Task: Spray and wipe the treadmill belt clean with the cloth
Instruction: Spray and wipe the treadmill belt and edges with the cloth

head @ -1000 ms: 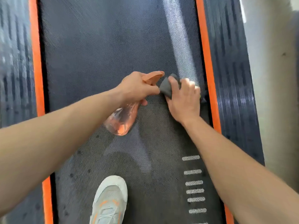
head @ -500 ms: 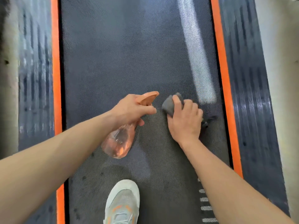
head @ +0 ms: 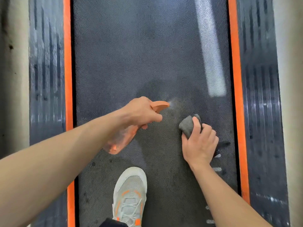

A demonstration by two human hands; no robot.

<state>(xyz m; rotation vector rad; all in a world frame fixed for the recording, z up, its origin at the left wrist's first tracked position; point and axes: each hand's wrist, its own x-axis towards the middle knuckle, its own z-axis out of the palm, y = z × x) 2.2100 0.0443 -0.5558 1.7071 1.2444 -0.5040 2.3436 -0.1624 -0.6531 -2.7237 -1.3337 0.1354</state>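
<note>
Spraying now: gripping the spray bottle (head: 121, 140) in the left hand (head: 141, 112), fingers curled round its neck and trigger, and sending a faint mist (head: 172, 101) off the orange nozzle (head: 161, 105) onto the belt (head: 131, 54) ahead. Clutching the bunched grey cloth (head: 188, 125) in the right hand (head: 200, 145), fingers wrapped over it, and pressing it onto the belt right of centre, near the right orange strip (head: 236, 79). Standing on the belt with one pale shoe (head: 129, 194), just behind the bottle. Comparing with half a second back: then keeping nozzle almost against cloth and releasing no visible mist; now holding the two clearly apart. Reading this as wetting a fresh patch ahead, wiping of it not yet begun; probably needing the cloth swept forward-left through it.
</note>
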